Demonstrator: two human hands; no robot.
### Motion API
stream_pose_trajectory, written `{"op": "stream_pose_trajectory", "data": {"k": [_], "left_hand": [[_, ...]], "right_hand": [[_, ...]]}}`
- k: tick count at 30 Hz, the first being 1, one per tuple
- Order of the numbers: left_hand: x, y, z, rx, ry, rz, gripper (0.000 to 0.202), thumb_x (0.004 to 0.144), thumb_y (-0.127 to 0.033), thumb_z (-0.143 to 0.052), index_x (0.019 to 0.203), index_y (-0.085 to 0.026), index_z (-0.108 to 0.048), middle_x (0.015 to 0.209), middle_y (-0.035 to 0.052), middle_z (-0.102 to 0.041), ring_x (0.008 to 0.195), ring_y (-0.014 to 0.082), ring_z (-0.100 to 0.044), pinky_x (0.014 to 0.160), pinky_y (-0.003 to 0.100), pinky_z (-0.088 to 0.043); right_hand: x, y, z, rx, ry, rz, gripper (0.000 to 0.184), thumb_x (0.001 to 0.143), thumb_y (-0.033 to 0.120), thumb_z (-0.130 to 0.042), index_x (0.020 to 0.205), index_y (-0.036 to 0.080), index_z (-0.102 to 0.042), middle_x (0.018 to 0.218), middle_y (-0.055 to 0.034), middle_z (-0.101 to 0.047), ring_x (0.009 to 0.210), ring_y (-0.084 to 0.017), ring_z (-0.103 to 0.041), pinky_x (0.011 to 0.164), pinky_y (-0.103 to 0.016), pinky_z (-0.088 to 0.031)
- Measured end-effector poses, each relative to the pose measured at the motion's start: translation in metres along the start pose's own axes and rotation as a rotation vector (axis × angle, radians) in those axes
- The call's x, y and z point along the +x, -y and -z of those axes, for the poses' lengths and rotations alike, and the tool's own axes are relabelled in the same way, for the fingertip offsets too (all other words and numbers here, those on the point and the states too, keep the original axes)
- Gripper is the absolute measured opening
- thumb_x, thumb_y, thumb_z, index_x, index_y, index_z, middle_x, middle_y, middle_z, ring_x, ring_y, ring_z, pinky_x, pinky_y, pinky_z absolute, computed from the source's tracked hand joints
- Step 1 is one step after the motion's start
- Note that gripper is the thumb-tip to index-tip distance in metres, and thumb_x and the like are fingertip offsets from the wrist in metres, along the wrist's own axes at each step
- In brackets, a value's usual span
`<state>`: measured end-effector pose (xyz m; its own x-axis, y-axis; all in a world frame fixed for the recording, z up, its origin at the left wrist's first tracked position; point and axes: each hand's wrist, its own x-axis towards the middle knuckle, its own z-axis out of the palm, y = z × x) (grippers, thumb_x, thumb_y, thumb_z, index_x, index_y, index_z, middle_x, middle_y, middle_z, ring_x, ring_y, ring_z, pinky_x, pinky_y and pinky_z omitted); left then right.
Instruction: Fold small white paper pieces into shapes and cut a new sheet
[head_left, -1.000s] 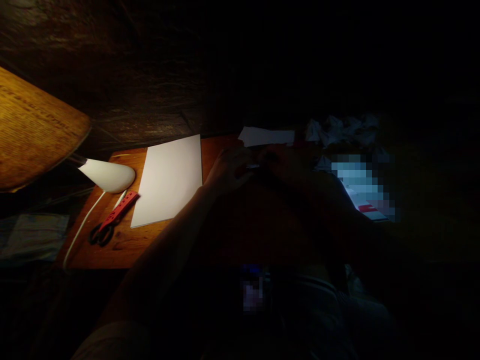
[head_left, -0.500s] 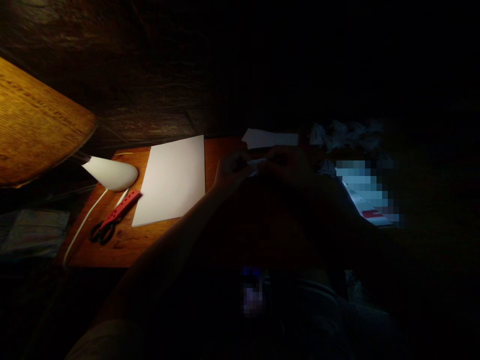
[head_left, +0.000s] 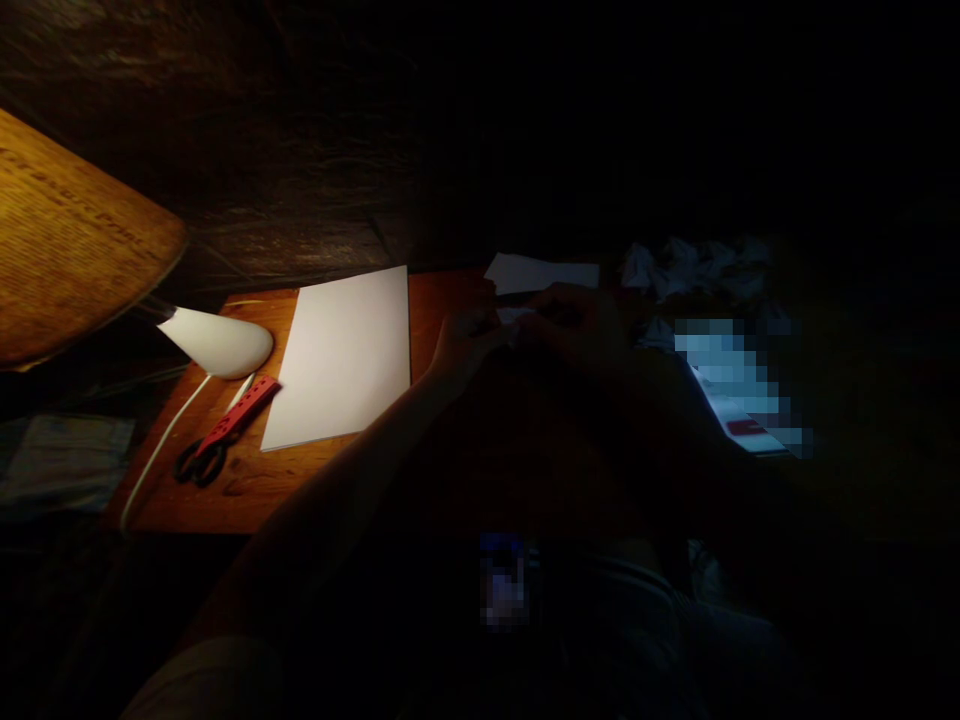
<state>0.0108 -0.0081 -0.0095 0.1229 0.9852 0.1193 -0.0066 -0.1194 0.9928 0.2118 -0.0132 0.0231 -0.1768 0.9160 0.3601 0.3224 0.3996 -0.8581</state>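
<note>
Both hands meet above the far middle of the wooden table, in deep shadow. My left hand (head_left: 466, 338) is closed on the left side of a small piece of white paper (head_left: 514, 316). From the right, my right hand (head_left: 576, 318) pinches the same paper; its fingers are dim and partly lost in the dark. How the paper is folded I cannot make out. Just behind the hands lies a flat cut piece of white paper (head_left: 544, 273). A stack of white paper sheets (head_left: 345, 355) lies to the left of my left hand.
At the left of the wooden table (head_left: 247, 510) stand a lamp with a white base (head_left: 217, 343) and a yellow-brown shade (head_left: 75, 240). Black-handled scissors (head_left: 201, 463) lie by a red perforated strip (head_left: 241, 412). Folded paper shapes (head_left: 697, 268) and a lit screen (head_left: 731, 400) are at the right.
The fingers of both hands have shifted slightly around the small paper, which stays between them. The view has moved a little; the things on the table lie as before.
</note>
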Motion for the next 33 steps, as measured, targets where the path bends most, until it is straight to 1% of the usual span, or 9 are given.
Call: {"op": "stream_pose_trajectory", "data": {"k": [4, 7, 10, 13, 17, 23, 27, 30, 33], "left_hand": [[0.003, 0.008, -0.001, 0.021, -0.028, -0.005, 0.038, 0.079, -0.043, -0.096, 0.069, -0.019, -0.069, 0.071, -0.0004, -0.072, 0.068, 0.0120, -0.064, 0.065, 0.025, -0.051], [0.006, 0.015, 0.000, 0.009, -0.021, 0.001, 0.038, 0.080, -0.043, -0.095, 0.068, -0.019, -0.069, 0.073, 0.0009, -0.073, 0.070, 0.0132, -0.066, 0.067, 0.026, -0.053], [0.007, 0.017, 0.000, -0.038, -0.015, -0.007, 0.032, 0.078, -0.039, -0.095, 0.071, -0.018, -0.072, 0.075, 0.0015, -0.075, 0.072, 0.0137, -0.068, 0.070, 0.027, -0.055], [0.004, 0.011, 0.001, -0.075, 0.013, -0.014, 0.026, 0.077, -0.035, -0.095, 0.074, -0.019, -0.074, 0.075, 0.0010, -0.075, 0.072, 0.0139, -0.070, 0.073, 0.027, -0.057], [0.001, 0.004, 0.003, -0.100, 0.055, -0.039, 0.031, 0.090, -0.043, -0.088, 0.074, -0.019, -0.075, 0.075, 0.0012, -0.074, 0.074, 0.0143, -0.071, 0.074, 0.027, -0.057], [0.004, 0.006, 0.005, -0.049, 0.012, -0.110, 0.025, 0.090, -0.039, -0.091, 0.081, -0.020, -0.078, 0.079, 0.0001, -0.075, 0.073, 0.0120, -0.069, 0.071, 0.024, -0.053], [0.003, 0.003, 0.006, -0.034, 0.008, -0.175, 0.031, 0.087, -0.043, -0.095, 0.080, -0.020, -0.075, 0.075, -0.0017, -0.072, 0.069, 0.0115, -0.066, 0.065, 0.023, -0.050], [0.002, 0.000, 0.007, 0.011, 0.031, -0.232, 0.037, 0.086, -0.050, -0.095, 0.080, -0.020, -0.076, 0.075, -0.0012, -0.073, 0.068, 0.0117, -0.065, 0.063, 0.023, -0.050], [0.000, -0.003, 0.008, 0.059, 0.056, -0.308, 0.041, 0.088, -0.058, -0.093, 0.085, -0.020, -0.077, 0.082, 0.0014, -0.077, 0.074, 0.0137, -0.070, 0.068, 0.025, -0.054]], "right_hand": [[0.000, -0.001, 0.004, -0.071, 0.023, 0.036, 0.025, 0.094, 0.045, -0.076, 0.101, 0.024, -0.087, 0.099, -0.0075, -0.085, 0.085, -0.024, -0.075, 0.076, -0.036, -0.057], [0.003, -0.003, 0.008, -0.202, 0.061, 0.095, 0.024, 0.096, 0.047, -0.077, 0.099, 0.025, -0.086, 0.099, -0.0079, -0.083, 0.086, -0.025, -0.074, 0.079, -0.038, -0.055], [0.005, 0.001, 0.012, -0.398, 0.143, 0.178, 0.022, 0.101, 0.044, -0.075, 0.094, 0.025, -0.084, 0.103, -0.0098, -0.083, 0.097, -0.028, -0.074, 0.087, -0.041, -0.054], [0.006, 0.005, 0.013, -0.549, 0.175, 0.264, 0.021, 0.107, 0.037, -0.068, 0.101, 0.024, -0.084, 0.113, -0.0115, -0.083, 0.109, -0.030, -0.074, 0.091, -0.042, -0.053], [0.006, 0.002, 0.011, -0.635, 0.150, 0.398, 0.020, 0.107, 0.031, -0.067, 0.111, 0.024, -0.085, 0.114, -0.0099, -0.084, 0.108, -0.029, -0.074, 0.085, -0.040, -0.053], [0.002, -0.005, 0.010, -0.473, 0.074, 0.443, 0.023, 0.107, 0.032, -0.065, 0.112, 0.024, -0.086, 0.113, -0.0087, -0.084, 0.104, -0.026, -0.077, 0.088, -0.039, -0.057], [0.000, -0.007, 0.007, -0.237, 0.003, 0.293, 0.034, 0.097, 0.038, -0.078, 0.126, 0.022, -0.083, 0.109, -0.0077, -0.086, 0.089, -0.024, -0.077, 0.079, -0.036, -0.059], [0.001, -0.008, 0.002, -0.133, 0.001, 0.183, 0.027, 0.091, 0.041, -0.085, 0.110, 0.022, -0.085, 0.098, -0.0060, -0.085, 0.082, -0.023, -0.076, 0.073, -0.034, -0.058], [0.001, -0.009, -0.001, -0.057, -0.002, 0.134, 0.021, 0.091, 0.044, -0.087, 0.094, 0.023, -0.085, 0.091, -0.0045, -0.083, 0.079, -0.022, -0.075, 0.071, -0.032, -0.058]]}}
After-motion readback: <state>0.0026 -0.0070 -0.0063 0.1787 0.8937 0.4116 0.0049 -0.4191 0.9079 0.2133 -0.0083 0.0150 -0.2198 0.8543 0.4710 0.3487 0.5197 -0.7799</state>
